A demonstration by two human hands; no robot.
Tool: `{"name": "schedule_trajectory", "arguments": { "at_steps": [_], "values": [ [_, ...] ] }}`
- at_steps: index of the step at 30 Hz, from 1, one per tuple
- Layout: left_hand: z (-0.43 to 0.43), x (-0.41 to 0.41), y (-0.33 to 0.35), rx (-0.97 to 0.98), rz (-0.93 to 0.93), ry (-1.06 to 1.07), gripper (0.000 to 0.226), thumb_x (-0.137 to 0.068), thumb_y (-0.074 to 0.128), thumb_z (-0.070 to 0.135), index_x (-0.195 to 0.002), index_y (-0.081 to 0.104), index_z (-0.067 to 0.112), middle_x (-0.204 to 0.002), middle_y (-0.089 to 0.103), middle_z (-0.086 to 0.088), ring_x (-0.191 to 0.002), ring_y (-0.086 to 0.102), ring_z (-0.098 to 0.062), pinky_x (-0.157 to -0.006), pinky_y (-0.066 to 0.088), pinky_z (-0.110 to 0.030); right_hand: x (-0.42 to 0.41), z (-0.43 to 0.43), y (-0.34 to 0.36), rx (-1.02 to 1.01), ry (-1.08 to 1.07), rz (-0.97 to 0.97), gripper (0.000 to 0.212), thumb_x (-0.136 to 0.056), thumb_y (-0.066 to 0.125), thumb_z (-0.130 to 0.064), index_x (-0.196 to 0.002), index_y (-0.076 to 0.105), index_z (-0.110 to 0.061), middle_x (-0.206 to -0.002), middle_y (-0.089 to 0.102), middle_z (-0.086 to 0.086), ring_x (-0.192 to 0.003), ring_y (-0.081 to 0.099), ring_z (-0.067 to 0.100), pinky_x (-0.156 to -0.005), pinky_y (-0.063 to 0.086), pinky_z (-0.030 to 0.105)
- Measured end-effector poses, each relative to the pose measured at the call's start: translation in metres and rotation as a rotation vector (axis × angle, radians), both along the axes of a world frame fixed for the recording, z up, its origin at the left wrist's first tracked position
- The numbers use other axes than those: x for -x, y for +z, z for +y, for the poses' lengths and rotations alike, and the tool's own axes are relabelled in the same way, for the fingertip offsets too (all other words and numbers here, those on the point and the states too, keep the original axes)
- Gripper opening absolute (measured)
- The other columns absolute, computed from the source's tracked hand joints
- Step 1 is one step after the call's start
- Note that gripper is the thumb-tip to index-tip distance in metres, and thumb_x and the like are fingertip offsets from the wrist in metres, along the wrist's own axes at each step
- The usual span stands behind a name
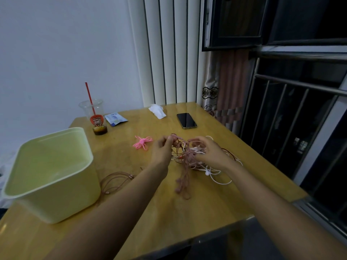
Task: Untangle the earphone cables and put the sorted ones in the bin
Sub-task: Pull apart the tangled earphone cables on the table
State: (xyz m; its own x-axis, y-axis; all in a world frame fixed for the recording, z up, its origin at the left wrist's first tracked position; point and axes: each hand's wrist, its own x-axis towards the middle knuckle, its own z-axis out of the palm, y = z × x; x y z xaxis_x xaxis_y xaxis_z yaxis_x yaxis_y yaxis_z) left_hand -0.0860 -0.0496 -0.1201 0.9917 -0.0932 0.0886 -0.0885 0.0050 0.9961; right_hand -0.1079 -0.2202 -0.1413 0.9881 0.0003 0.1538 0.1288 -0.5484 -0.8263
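A tangle of pink, white and dark red earphone cables [185, 158] is held just above the middle of the wooden table [216, 203]. My left hand [161, 152] pinches a pink strand at the tangle's upper left. My right hand [212, 154] grips the bundle from the right, fingers curled into it. Pink earbuds hang down from the bundle, and white cable [217, 177] trails onto the table below my right wrist. A separate coil of pink cable [114, 182] lies on the table beside the pale green bin [52, 201], which stands at the left and looks empty.
A bright pink cable tie [142, 143] lies left of my hands. Behind are a plastic cup with a red straw [94, 117], a blue packet [115, 119], a crumpled tissue [157, 110] and a phone [186, 120]. The table's right edge runs along a barred window.
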Motion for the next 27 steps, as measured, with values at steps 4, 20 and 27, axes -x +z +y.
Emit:
{"name": "schedule_trajectory", "arguments": {
  "at_steps": [4,20,27],
  "values": [
    [0.001,0.0,0.0,0.043,0.026,-0.039,0.019,-0.104,0.041,0.012,-0.094,0.057,0.006,-0.07,0.052,0.001,-0.057,0.046,-0.005,-0.052,0.039,-0.013,0.006,0.005,0.007,-0.161,-0.07,-0.248,0.031,-0.087,0.063,-0.029,-0.117,0.063,-0.035,-0.124,0.057,-0.013,-0.12,0.048,0.006,-0.096,0.039,0.024],
    [0.0,-0.001,0.004,-0.171,-0.013,-0.244,0.019,-0.095,0.059,0.019,-0.097,0.063,0.0,-0.071,0.06,-0.001,-0.054,0.056,0.002,-0.049,0.042,-0.01,0.003,0.01,0.011,-0.277,0.027,-0.019,0.025,-0.095,0.063,-0.036,-0.092,0.067,-0.011,-0.088,0.06,0.011,-0.083,0.054,0.022,-0.079,0.042,0.039],
    [-0.006,-0.002,0.001,-0.125,-0.053,-0.046,0.023,-0.101,0.048,0.024,-0.106,0.056,0.004,-0.073,0.05,0.0,-0.064,0.045,-0.012,-0.06,0.038,-0.027,0.01,0.01,0.014,-0.332,0.049,0.028,0.024,-0.099,0.054,-0.023,-0.085,0.064,-0.007,-0.088,0.064,0.014,-0.086,0.06,0.027,-0.083,0.045,0.032]
  ]
}}
